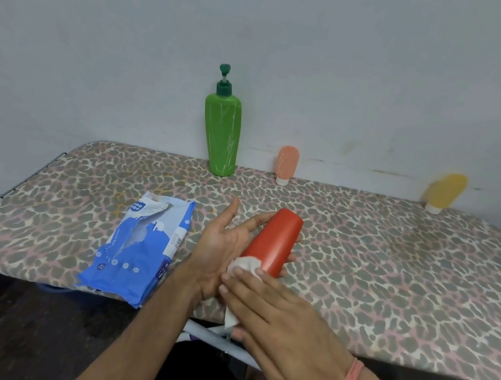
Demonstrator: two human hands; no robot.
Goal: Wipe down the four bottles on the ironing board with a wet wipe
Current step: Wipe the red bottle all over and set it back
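Note:
A red bottle [274,240] lies tilted across my left hand [220,249], which cradles it palm up; the fingers curl under it and show on its right side, the thumb points up. My right hand [274,319] holds a white wet wipe [244,265] and presses it against the bottle's near end. A tall green pump bottle [221,132] stands at the back against the wall. A small peach tube [286,164] stands cap down to its right. Far right, a yellow tube [444,191] leans cap down on the wall.
The ironing board [390,270] has a leopard-print cover and runs along a pale wall. A torn blue wipes pack [141,249] lies at the board's near left edge, beside my left forearm. Dark floor shows below the board's front edge.

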